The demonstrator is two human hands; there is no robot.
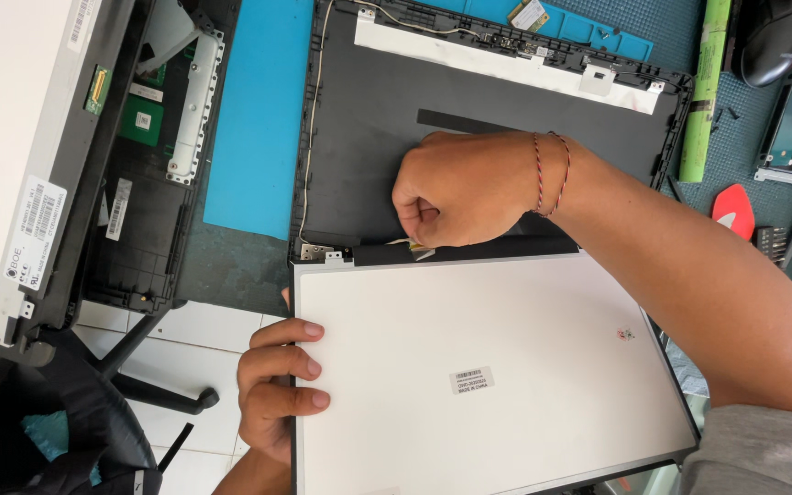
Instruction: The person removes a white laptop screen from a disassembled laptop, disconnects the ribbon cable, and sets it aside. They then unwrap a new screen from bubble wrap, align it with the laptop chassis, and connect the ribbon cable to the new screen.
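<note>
Panel (506, 367) lies white back up over lid shell (368, 137), long axis left-right. Left hand (277, 394) grips its left edge. Right hand (456, 188), nearer the top edge, pinches flat cable (405, 244) there.

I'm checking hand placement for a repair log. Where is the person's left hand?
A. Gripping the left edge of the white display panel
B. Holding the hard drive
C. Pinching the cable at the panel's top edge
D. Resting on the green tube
A: the left hand curls its fingers over the left edge of the white display panel, while the right hand is the one pinching the cable at the panel's top edge.
</note>
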